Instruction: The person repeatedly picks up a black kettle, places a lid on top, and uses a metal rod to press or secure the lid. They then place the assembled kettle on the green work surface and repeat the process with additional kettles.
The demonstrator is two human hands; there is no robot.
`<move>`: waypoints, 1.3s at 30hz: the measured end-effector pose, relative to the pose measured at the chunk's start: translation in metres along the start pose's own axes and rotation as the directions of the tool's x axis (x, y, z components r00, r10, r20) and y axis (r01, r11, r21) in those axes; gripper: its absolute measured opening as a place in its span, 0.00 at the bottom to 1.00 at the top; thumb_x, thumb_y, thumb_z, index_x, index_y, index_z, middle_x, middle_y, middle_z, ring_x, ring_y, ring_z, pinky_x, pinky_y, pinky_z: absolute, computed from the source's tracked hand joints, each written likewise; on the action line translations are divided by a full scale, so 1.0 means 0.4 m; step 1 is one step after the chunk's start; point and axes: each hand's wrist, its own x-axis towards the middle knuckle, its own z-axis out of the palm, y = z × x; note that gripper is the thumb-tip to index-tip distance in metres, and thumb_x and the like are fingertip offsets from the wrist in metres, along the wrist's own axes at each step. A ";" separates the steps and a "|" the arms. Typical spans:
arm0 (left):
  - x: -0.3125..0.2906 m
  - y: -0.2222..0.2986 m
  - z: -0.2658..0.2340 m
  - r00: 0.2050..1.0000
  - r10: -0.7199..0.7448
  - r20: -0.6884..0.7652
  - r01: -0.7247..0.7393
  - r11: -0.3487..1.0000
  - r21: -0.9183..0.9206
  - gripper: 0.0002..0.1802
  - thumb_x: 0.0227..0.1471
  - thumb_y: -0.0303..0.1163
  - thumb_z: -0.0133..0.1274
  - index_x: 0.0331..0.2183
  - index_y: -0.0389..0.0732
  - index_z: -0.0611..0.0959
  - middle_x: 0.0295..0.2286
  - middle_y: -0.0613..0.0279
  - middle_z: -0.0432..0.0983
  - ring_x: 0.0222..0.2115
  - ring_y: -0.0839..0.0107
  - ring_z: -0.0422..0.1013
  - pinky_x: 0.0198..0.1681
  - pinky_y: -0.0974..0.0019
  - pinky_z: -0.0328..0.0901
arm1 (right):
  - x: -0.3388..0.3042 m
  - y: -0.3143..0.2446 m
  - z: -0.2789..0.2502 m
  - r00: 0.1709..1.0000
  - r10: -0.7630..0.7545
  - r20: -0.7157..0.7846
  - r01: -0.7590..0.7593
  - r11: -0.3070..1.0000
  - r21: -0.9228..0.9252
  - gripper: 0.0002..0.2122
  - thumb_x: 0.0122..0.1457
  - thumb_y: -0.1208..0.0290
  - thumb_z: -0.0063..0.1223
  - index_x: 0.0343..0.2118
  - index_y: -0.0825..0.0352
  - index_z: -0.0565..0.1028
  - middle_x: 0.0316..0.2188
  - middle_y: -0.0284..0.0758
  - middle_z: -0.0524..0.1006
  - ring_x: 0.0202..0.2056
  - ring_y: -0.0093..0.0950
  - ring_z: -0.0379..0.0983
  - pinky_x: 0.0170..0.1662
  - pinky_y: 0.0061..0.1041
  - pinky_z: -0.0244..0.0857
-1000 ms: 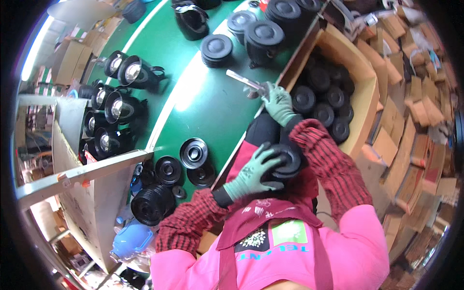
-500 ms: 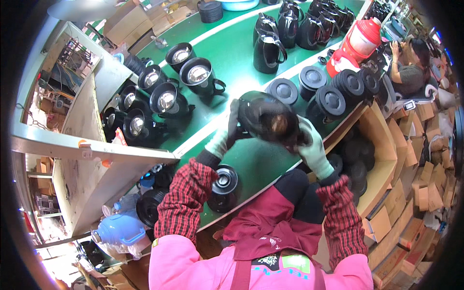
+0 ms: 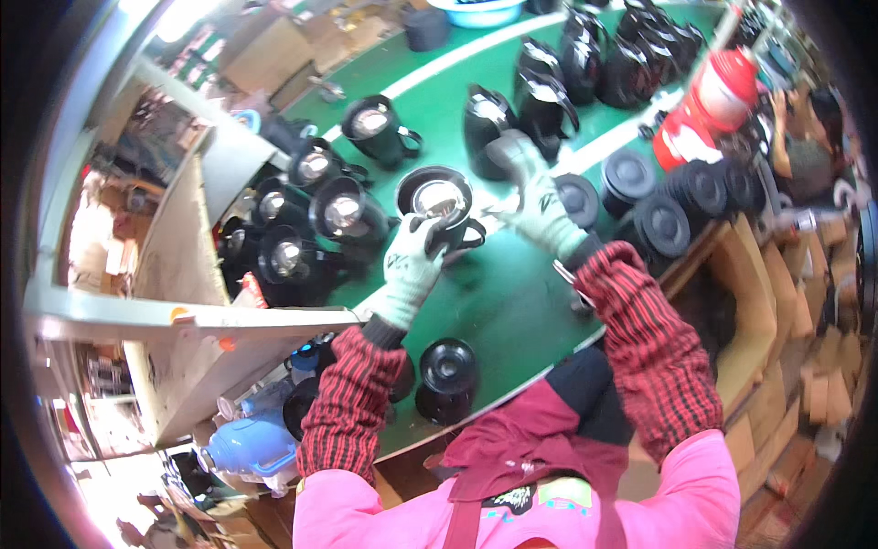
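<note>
My left hand (image 3: 412,261) grips the rim and side of a black thermal jug (image 3: 409,192), whose silvery inside shows through its open top. My right hand (image 3: 540,197), somewhat blurred, has its fingers apart beside a standing black pitcher (image 3: 482,128). Whether its fingertips touch that pitcher, I cannot tell. Both hands wear pale gloves with dark grey fingers. Left of the gripped jug stand several similar open-topped jugs (image 3: 340,210). To the right of my right hand lie round black lids (image 3: 629,174), some stacked. Nearer me is another round black piece (image 3: 448,366).
More black pitchers (image 3: 640,64) crowd the far right of the green table (image 3: 512,302). A red and white drink jug (image 3: 718,91) stands beyond the lids. At left a wooden board (image 3: 183,265) rises by the table. A blue bottle (image 3: 251,448) sits below it.
The black vessel both hands held is out of them; a pitcher now stands by my right hand. My left hand has moved left onto an open-topped jug, which has come nearer.
</note>
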 end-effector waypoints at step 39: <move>-0.696 -0.206 0.168 0.626 -0.023 0.780 0.720 -0.369 -0.588 0.32 0.66 0.49 0.42 0.65 0.46 0.64 0.61 0.56 0.64 0.59 0.56 0.64 0.62 0.45 0.61 | -0.105 0.187 -0.108 0.806 0.585 0.094 -0.383 0.635 -0.671 0.46 0.43 0.33 0.62 0.67 0.40 0.59 0.66 0.48 0.54 0.66 0.56 0.49 0.60 0.64 0.47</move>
